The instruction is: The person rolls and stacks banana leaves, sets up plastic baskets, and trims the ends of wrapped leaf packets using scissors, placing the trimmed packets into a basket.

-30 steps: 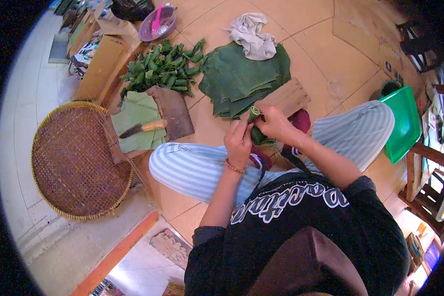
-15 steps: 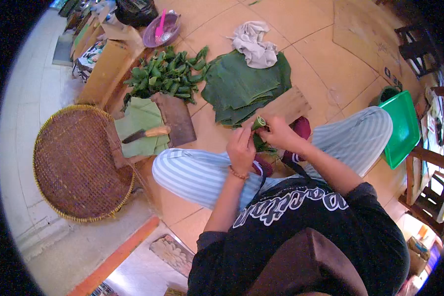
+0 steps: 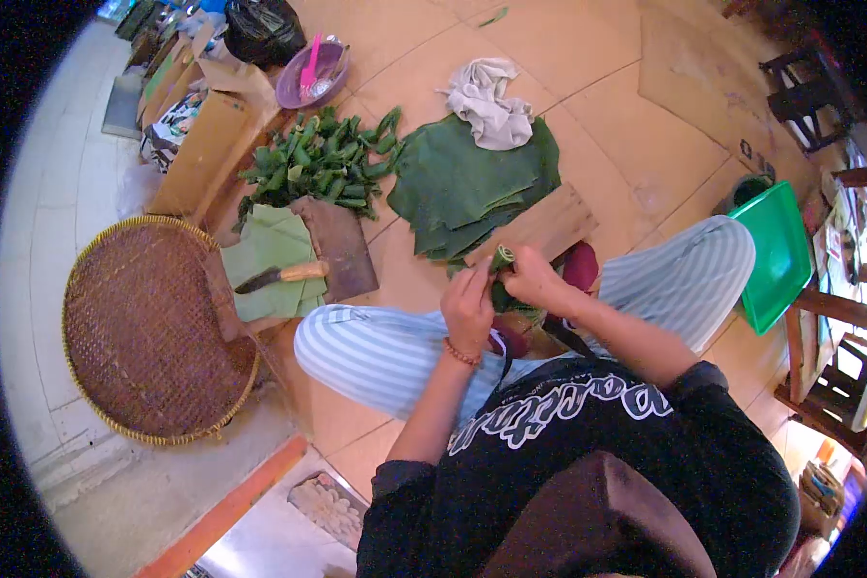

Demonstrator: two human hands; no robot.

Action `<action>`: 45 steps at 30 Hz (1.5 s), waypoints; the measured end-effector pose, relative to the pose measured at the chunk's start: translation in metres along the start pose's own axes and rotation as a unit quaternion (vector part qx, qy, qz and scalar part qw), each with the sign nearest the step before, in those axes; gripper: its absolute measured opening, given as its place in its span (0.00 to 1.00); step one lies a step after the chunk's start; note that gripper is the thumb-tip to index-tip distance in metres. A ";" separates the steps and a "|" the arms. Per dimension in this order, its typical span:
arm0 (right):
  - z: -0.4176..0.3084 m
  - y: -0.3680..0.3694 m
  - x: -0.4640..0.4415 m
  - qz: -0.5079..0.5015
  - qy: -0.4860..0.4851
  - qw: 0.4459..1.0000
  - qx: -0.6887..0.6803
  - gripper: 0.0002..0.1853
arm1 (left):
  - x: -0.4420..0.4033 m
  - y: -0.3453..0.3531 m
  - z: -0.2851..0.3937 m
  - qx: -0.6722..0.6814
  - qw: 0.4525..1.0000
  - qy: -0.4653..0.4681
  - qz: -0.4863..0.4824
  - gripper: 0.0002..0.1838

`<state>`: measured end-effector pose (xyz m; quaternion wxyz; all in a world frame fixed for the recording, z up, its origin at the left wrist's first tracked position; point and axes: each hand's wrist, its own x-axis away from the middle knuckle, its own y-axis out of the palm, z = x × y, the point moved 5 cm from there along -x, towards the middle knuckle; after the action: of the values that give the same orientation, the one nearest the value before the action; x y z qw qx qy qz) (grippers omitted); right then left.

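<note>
A rolled green leaf (image 3: 502, 257) stands between my hands, its coiled end facing up. My left hand (image 3: 468, 310), with a beaded bracelet at the wrist, has its fingers closed on the roll's left side. From the right, my right hand (image 3: 532, 277) pinches the same roll. Just beyond lie a wooden board (image 3: 549, 223) and a stack of large green leaves (image 3: 472, 183) with a crumpled cloth (image 3: 491, 104) on top. A knife (image 3: 284, 275) rests on pale leaf pieces (image 3: 270, 236) at the left.
Many small green rolls (image 3: 323, 159) are heaped at the upper left. Beyond them is a purple bowl (image 3: 326, 85). A round woven tray (image 3: 154, 328) lies at the far left, near a cardboard box (image 3: 199, 154). At the right is a green tray (image 3: 778, 255).
The camera view has shifted slightly. Both hands keep hold of the roll, whose coiled end now shows a little lower in the picture than a second ago.
</note>
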<state>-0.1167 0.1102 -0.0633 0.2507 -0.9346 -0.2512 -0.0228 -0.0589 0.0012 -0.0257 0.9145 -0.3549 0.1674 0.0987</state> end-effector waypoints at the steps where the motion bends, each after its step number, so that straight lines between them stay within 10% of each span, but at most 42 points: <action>1: -0.001 0.001 0.000 0.001 0.001 1.000 -0.009 0.07 | 0.001 0.001 -0.003 0.002 1.000 -0.015 0.004 0.16; 16: -0.024 -0.017 0.010 -0.006 -0.040 0.998 0.046 0.07 | 0.003 0.002 -0.008 0.080 0.990 -0.117 0.000 0.08; 25: -0.060 -0.065 0.051 -0.229 -0.124 0.964 0.056 0.12 | 0.012 -0.001 0.013 0.369 0.763 -0.429 -0.312 0.06; 45: -0.018 -0.043 0.106 -0.278 0.042 0.947 -0.155 0.13 | 0.035 -0.004 0.039 0.493 0.713 -0.317 -0.385 0.05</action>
<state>-0.0437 0.1822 -0.0104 0.0968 -0.8529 -0.4841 -0.1697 -0.0162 0.0272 -0.0094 0.9181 0.1643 -0.2587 -0.2513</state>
